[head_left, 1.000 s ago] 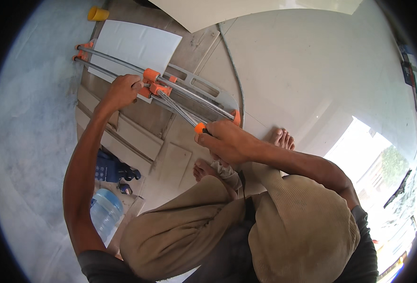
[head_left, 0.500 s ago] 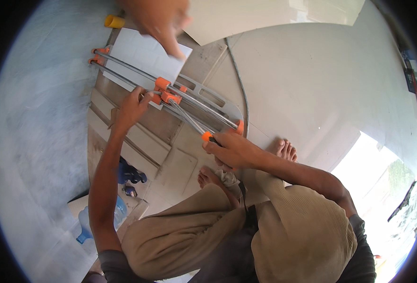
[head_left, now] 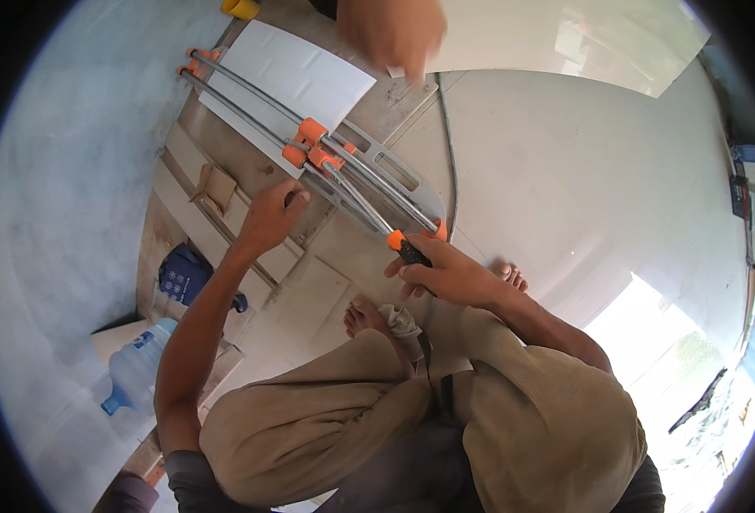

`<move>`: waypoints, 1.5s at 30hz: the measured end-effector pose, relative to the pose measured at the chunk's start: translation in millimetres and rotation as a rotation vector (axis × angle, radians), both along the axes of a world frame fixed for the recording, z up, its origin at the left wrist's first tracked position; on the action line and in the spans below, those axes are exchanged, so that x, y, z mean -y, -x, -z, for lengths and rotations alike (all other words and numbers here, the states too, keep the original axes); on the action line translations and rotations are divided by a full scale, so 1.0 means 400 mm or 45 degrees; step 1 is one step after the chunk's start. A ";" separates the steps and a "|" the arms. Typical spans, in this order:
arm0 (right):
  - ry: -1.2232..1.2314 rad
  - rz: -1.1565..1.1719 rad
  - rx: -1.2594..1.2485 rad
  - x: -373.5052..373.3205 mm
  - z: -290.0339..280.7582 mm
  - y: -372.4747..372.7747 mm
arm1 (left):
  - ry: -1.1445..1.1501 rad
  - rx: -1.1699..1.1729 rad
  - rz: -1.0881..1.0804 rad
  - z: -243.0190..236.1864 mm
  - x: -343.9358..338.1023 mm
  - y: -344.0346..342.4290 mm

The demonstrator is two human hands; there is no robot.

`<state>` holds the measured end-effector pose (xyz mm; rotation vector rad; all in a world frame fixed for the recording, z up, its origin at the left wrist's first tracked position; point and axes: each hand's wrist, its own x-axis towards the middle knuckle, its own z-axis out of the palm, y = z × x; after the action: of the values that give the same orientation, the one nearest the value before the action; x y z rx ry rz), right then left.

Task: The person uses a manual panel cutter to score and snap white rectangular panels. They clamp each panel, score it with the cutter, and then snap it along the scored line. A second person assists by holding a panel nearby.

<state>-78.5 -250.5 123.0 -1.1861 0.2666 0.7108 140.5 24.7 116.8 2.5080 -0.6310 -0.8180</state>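
The tile cutter [head_left: 312,130] before me lies aslant, its two metal rails [head_left: 248,87] running parallel between orange end pieces [head_left: 440,230], with an orange carriage [head_left: 324,159] partway along. I hold its black handle [head_left: 413,254] at the lever's near end. A flat white tile [head_left: 319,73] lies under the rails' far half.

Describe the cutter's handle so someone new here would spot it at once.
Find the tile cutter, the long tool with twin steel rails above the white tile. From its orange carriage, a steel lever slants to the person's right hand. The black handle in its grasp starts just past the orange collar, while the rails beside it are bare metal.
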 end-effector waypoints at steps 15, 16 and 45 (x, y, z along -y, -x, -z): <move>-0.850 0.215 -0.659 -0.027 0.086 -0.001 | 1.176 -1.145 -1.142 0.081 0.190 0.271; -0.776 0.219 -0.666 -0.031 0.069 -0.005 | 1.210 -1.129 -1.154 0.090 0.187 0.280; 0.124 0.161 -0.425 -0.074 -0.025 -0.032 | 1.032 -0.124 -1.122 0.151 0.108 0.229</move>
<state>-65.8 -221.0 133.2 -1.1285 0.6556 0.7899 48.9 -18.4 56.6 1.6901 0.1920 -0.2488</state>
